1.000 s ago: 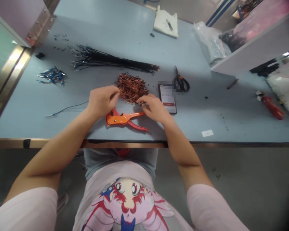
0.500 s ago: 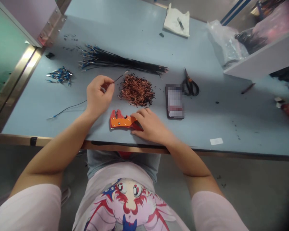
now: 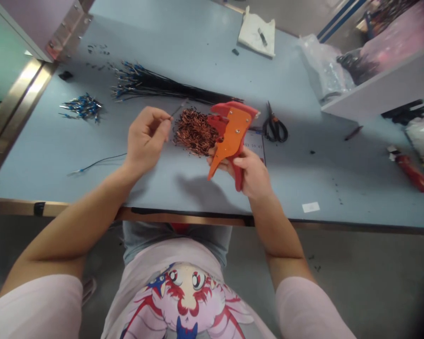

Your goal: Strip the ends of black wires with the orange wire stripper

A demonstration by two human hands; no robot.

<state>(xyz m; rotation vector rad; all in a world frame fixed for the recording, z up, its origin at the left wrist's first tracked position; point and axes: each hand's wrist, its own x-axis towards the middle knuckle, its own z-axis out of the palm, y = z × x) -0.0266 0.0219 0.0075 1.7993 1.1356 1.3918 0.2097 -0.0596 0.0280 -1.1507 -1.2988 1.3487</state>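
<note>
My left hand [image 3: 146, 139] pinches a thin black wire [image 3: 106, 160]. One end of the wire pokes out past my fingertips toward the copper scraps, and a blue terminal sits on the other end, at the left. Raised off the table in my right hand [image 3: 252, 172] is an orange and red wire stripper [image 3: 235, 132], its jaws pointing up and to the left with no wire in them. A heap of short copper wire scraps [image 3: 194, 132] lies between my hands, partly covered by the stripper. Behind it stretches a bundle of black wires [image 3: 169, 87] with blue terminals.
Loose blue terminals [image 3: 85, 107] are piled at the left. Black-handled scissors [image 3: 275, 127] lie right of the stripper, next to a mostly hidden phone [image 3: 257, 146]. A white cloth [image 3: 254, 37] is at the back, and a shelf with plastic bags [image 3: 328, 70] stands at right.
My right hand has lifted the wire stripper off the table and swung its jaws upward, over the scraps and phone. My left hand keeps its pinch on the wire, nearly in place.
</note>
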